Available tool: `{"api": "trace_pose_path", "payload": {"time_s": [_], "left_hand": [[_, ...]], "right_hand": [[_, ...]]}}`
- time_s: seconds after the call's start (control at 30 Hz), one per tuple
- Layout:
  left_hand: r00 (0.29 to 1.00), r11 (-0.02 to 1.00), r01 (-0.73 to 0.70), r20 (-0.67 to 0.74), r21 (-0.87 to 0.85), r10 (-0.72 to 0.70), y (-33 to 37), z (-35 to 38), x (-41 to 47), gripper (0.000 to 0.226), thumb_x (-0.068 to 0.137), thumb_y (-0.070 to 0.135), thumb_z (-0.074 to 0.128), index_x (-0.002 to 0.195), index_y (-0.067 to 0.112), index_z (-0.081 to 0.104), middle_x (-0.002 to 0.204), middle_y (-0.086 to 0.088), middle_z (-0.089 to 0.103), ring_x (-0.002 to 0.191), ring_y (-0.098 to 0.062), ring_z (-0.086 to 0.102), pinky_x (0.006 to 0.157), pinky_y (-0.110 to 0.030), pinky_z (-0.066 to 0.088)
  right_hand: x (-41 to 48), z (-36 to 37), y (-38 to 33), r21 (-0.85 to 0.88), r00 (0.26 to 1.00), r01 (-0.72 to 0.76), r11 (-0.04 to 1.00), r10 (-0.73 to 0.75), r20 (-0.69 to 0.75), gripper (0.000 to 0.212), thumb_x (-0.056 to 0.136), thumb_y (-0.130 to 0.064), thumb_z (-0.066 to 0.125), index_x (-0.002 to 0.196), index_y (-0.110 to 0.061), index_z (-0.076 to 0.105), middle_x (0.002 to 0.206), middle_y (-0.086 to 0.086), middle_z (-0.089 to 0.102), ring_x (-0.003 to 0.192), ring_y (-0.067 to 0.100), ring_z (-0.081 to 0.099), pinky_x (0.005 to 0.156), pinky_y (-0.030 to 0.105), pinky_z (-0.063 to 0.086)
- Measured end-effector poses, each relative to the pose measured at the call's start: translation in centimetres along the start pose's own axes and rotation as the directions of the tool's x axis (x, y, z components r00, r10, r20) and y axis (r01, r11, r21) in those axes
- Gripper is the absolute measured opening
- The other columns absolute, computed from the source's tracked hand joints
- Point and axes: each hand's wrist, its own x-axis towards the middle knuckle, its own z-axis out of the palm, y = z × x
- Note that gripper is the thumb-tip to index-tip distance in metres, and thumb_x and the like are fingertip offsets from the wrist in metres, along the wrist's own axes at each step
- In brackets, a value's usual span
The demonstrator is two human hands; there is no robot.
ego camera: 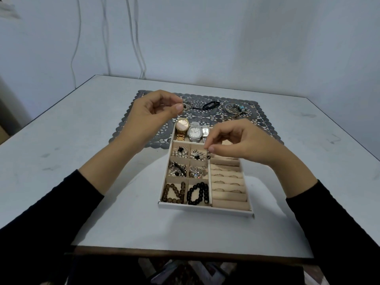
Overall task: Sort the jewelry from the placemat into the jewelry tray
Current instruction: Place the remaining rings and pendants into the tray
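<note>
The jewelry tray (205, 209) sits mid-table, its far end on the grey lace placemat (265, 124). Three watches (194, 131) lie in its top row; small compartments hold earrings and bead bracelets (197, 193); ring rolls fill the right side. My left hand (152, 112) hovers over the placemat's left part and pinches a thin silver piece (186, 105). My right hand (236, 144) is above the tray's ring section, pinching a small dark-and-silver item (209, 155). On the placemat lie a black band (210, 104) and a cluster of silver bracelets (235, 109).
The white table (82, 140) stretches out on both sides of the tray, its front edge close to me. A pale wall with hanging cables (135, 38) stands behind the table. My black sleeves (339, 223) frame the lower corners.
</note>
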Motion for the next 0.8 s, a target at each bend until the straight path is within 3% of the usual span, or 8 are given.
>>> {"api": "trace_pose_path", "payload": {"time_s": [0.17,0.37,0.47,0.67,0.8], "left_hand": [[0.999,1.000,-0.012,0.031,0.002,0.012,0.1,0.2,-0.1,0.014,0.085,0.005,0.070,0.091,0.018,0.068,0.080,0.012,0.071,0.082,-0.008,0.069,0.081,-0.021,0.055],[0.998,1.000,-0.016,0.053,-0.006,0.016,0.1,0.5,-0.2,0.013,0.083,0.010,0.072,0.090,0.020,0.069,0.081,0.010,0.070,0.086,-0.020,0.067,0.087,-0.031,0.056],[0.999,1.000,-0.013,0.053,-0.009,0.013,0.1,0.6,-0.3,0.012,0.082,0.011,0.073,0.090,0.019,0.069,0.080,0.010,0.070,0.085,-0.019,0.066,0.088,-0.033,0.055],[0.998,1.000,-0.017,0.068,0.012,0.016,-0.1,0.7,-0.3,0.011,0.083,0.011,0.073,0.089,0.020,0.069,0.076,0.013,0.070,0.080,-0.010,0.064,0.075,-0.018,0.053],[0.997,1.000,-0.016,0.076,0.020,0.015,-0.1,0.7,-0.3,0.011,0.083,0.013,0.074,0.091,0.019,0.069,0.079,0.010,0.070,0.082,-0.015,0.065,0.078,-0.019,0.053]], "right_hand": [[0.2,0.2,-0.1,-0.036,0.996,-0.038,0.999,0.041,0.078,0.010,0.083,0.001,0.068,0.091,-0.005,0.072,0.082,0.003,0.070,0.078,0.017,0.063,0.077,0.031,0.051],[0.7,1.1,0.1,-0.138,0.990,-0.059,0.989,0.076,0.123,0.011,0.085,-0.006,0.068,0.094,-0.007,0.073,0.085,0.001,0.072,0.080,0.015,0.067,0.078,0.027,0.054],[0.7,1.1,0.4,-0.182,0.987,-0.085,0.980,0.108,0.118,0.010,0.085,-0.008,0.069,0.094,-0.010,0.072,0.085,-0.001,0.072,0.081,0.014,0.067,0.078,0.027,0.054],[0.5,0.7,0.3,-0.213,0.975,-0.116,0.970,0.153,0.164,0.009,0.082,-0.012,0.073,0.091,-0.011,0.073,0.083,0.000,0.071,0.079,0.015,0.066,0.079,0.035,0.055],[0.8,1.2,0.3,-0.252,0.969,-0.127,0.959,0.174,0.173,0.009,0.082,-0.015,0.074,0.090,-0.019,0.074,0.080,-0.010,0.071,0.077,0.007,0.065,0.077,0.028,0.053]]}}
